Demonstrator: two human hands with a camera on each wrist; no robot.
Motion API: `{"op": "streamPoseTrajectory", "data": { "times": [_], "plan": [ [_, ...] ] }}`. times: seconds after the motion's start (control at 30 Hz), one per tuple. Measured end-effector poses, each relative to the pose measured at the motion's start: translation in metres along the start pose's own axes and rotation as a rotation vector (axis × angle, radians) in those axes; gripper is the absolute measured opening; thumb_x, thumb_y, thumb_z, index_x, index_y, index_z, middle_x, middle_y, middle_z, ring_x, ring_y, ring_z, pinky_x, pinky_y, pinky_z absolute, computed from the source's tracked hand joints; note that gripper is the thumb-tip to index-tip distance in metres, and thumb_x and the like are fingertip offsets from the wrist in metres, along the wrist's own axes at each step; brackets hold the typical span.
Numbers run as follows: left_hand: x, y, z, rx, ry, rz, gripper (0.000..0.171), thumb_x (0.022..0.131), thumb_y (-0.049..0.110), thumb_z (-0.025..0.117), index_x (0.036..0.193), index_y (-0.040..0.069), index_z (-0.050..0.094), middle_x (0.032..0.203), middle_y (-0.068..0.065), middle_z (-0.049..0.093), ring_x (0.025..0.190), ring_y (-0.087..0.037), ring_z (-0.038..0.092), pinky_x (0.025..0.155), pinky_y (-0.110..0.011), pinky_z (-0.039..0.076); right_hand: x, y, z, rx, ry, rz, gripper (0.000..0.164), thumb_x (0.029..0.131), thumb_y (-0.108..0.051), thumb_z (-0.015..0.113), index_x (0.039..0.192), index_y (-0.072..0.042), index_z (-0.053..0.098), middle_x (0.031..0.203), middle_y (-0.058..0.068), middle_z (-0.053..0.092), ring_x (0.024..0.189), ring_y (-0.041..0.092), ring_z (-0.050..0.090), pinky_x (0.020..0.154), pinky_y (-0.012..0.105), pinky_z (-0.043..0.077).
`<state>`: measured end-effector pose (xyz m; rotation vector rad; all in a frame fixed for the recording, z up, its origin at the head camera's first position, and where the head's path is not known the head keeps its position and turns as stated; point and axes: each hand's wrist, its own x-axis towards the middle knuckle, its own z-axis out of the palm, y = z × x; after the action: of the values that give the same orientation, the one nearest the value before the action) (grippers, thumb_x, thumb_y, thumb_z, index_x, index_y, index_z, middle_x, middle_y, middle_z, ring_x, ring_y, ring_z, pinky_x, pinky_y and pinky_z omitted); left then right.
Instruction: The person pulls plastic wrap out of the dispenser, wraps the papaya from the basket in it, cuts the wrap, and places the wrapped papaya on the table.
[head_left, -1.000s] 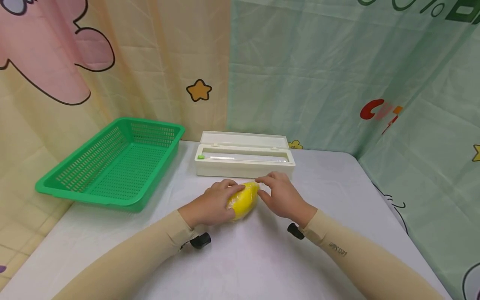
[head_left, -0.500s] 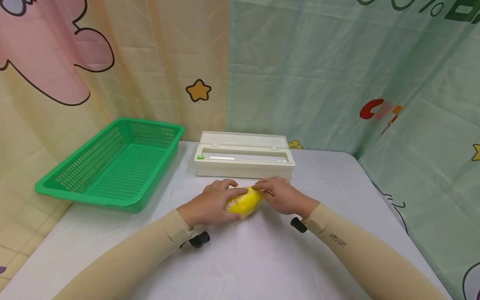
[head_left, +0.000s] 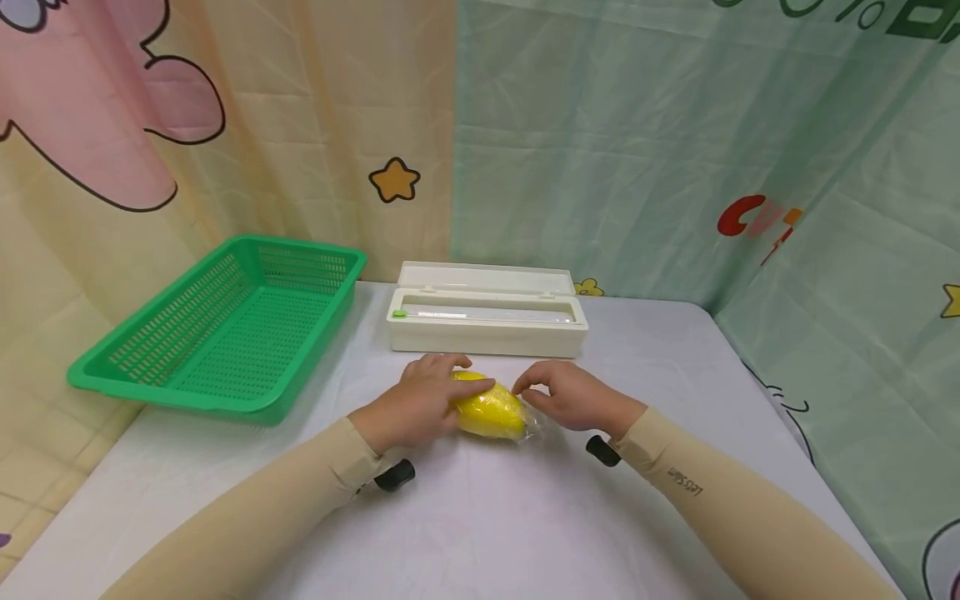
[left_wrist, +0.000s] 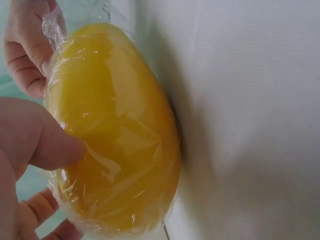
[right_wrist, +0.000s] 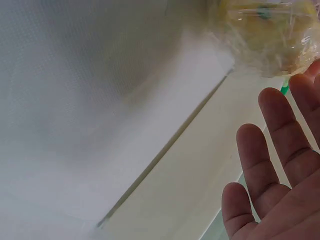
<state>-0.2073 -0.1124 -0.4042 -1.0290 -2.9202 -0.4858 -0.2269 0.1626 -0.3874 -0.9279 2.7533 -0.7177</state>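
Note:
A yellow mango-shaped fruit (head_left: 491, 410), wrapped in clear cling film, is at the middle of the table. My left hand (head_left: 420, 404) holds its left end, thumb on the side facing me and fingers round the far side. In the left wrist view the film is wrinkled over the fruit (left_wrist: 115, 135), with a crumpled bit near the fingers of the other hand. My right hand (head_left: 566, 393) is at the fruit's right end, fingers loosely bent, fingertips right beside the film. Loose film (head_left: 534, 423) sticks out below them. In the right wrist view several fingers (right_wrist: 257, 155) are extended.
Just behind the hands stands a white cling film dispenser box (head_left: 487, 337), lid raised, with a green slider (head_left: 400, 313) at its left. A green plastic basket (head_left: 273, 400) stands at the back left. Printed curtains (head_left: 585, 150) hang behind the white-covered table (head_left: 510, 533).
The fruit's right end has swung toward me, and loose film shows there now. My right hand came in to touch that end, then drew back slightly to the right. The left hand keeps its hold.

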Motion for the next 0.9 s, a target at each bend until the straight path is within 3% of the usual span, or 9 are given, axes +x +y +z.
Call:
{"op": "streamPoseTrajectory", "data": {
  "times": [0.17,0.27,0.43,0.57,0.8,0.9],
  "plan": [
    [-0.002,-0.002,0.000,0.008,0.014,0.009,0.058,0.101,0.010,0.064,0.149,0.042,0.058,0.144,-0.009,0.051,0.134,-0.032,0.045,0.112,-0.052,0.037,0.000,-0.002,0.004,0.043,-0.042,0.042,0.031,0.103,-0.017,0.068,0.133,-0.016,0.072,0.131,0.000,0.074,0.124,0.024,0.067,0.108,0.050,0.054],
    [-0.003,-0.004,0.001,0.020,0.041,0.033,0.059,0.100,0.005,0.065,0.148,0.040,0.061,0.139,-0.009,0.053,0.128,-0.030,0.048,0.107,-0.049,0.041,0.000,-0.004,0.008,0.059,-0.055,0.044,0.034,0.100,-0.021,0.073,0.134,-0.018,0.073,0.132,-0.001,0.074,0.126,0.023,0.067,0.109,0.048,0.054],
    [-0.003,-0.005,0.001,0.070,0.118,0.084,0.059,0.096,-0.004,0.063,0.143,0.033,0.067,0.136,-0.009,0.063,0.122,-0.033,0.060,0.106,-0.052,0.047,0.000,-0.008,0.015,0.074,-0.020,-0.011,0.035,0.096,-0.027,0.079,0.128,-0.015,0.074,0.126,0.002,0.074,0.119,0.026,0.068,0.105,0.049,0.055],
    [-0.003,-0.008,0.002,0.067,0.148,0.113,0.055,0.096,-0.003,0.067,0.142,0.027,0.068,0.138,-0.007,0.067,0.119,-0.032,0.067,0.107,-0.048,0.053,0.001,-0.012,0.019,0.058,0.010,-0.068,0.039,0.093,-0.029,0.083,0.126,-0.012,0.071,0.126,0.005,0.071,0.116,0.031,0.065,0.103,0.050,0.055],
    [-0.004,-0.015,0.003,0.032,0.141,0.152,0.044,0.102,0.008,0.067,0.145,0.017,0.065,0.149,-0.002,0.064,0.134,-0.026,0.065,0.109,-0.044,0.054,0.004,-0.019,0.025,0.018,-0.002,-0.074,0.070,0.090,-0.035,0.084,0.149,-0.007,0.057,0.158,0.009,0.052,0.148,0.031,0.049,0.121,0.051,0.042],
    [-0.004,-0.017,0.004,0.034,0.153,0.154,0.044,0.102,0.009,0.067,0.146,0.015,0.064,0.151,-0.003,0.062,0.138,-0.023,0.062,0.110,-0.044,0.054,0.005,-0.021,0.027,0.020,-0.025,-0.069,0.077,0.091,-0.036,0.084,0.154,-0.006,0.051,0.164,0.010,0.047,0.153,0.032,0.043,0.124,0.052,0.038]
  ]
}}
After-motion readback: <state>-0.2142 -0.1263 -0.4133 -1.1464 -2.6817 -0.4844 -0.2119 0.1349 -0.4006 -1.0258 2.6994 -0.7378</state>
